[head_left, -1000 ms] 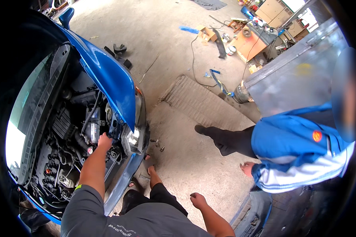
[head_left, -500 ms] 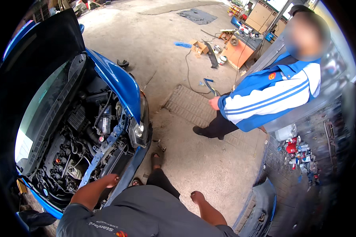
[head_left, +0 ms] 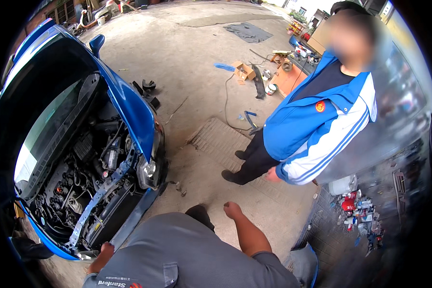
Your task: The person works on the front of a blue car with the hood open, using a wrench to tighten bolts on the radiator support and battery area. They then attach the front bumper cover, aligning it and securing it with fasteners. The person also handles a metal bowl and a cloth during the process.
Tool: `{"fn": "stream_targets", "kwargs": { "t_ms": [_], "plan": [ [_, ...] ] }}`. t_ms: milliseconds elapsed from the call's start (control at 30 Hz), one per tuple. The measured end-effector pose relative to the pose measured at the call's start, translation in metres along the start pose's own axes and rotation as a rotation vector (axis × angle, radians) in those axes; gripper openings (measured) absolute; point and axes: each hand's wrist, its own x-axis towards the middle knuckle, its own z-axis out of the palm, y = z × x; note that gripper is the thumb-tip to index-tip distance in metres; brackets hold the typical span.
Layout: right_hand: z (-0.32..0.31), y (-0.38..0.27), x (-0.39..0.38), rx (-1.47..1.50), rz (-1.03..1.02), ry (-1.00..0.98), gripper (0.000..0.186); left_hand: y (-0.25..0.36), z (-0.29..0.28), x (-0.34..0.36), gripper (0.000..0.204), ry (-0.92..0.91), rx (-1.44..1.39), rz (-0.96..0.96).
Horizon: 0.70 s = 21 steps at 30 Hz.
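My left hand (head_left: 106, 249) hangs low with its fingers curled, beside the front of a blue car (head_left: 138, 126). It overlaps the near end of a long grey-blue strip (head_left: 144, 211) along the car's front; whether they touch I cannot tell. My right hand (head_left: 232, 210) is loosely closed in front of my body, above the concrete floor, with nothing visible in it. The hood (head_left: 38, 67) is raised. Under it the engine (head_left: 74, 177) is exposed behind a blue metal crossbar (head_left: 101, 192), and the headlight (head_left: 149, 174) shows at the corner.
A person in a blue and white jacket (head_left: 293, 120) stands ahead to the right. A loose bumper (head_left: 305, 264) lies by my right side, near a metal grating (head_left: 317, 218). Bottles and cans (head_left: 357, 209) are heaped further right. A cardboard box (head_left: 245, 71) and cable lie ahead.
My right hand has swung forward and up; my left hand has dropped back toward my side. The car has shifted left in view. The other person has turned more toward me, their arm now lower.
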Motion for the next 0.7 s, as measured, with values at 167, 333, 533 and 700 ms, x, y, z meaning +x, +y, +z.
{"fn": "stream_targets", "kwargs": {
  "t_ms": [167,333,533,700],
  "plan": [
    [-0.100,0.040,0.035,-0.125,0.088,0.009,0.032,0.196,-0.147,0.036,0.051,0.217,-0.904,-0.144],
    [-0.120,0.074,0.056,-0.196,0.159,-0.029,0.031,0.266,-0.221,0.054,0.047,0.297,-0.971,0.054],
    [-0.095,0.057,0.053,0.000,0.068,-0.023,0.031,0.216,-0.152,0.078,0.044,0.047,-0.951,-0.138],
    [-0.085,0.068,0.035,0.037,0.108,-0.057,0.032,0.153,-0.111,0.091,0.042,-0.072,-0.476,-0.205]
  ]
}}
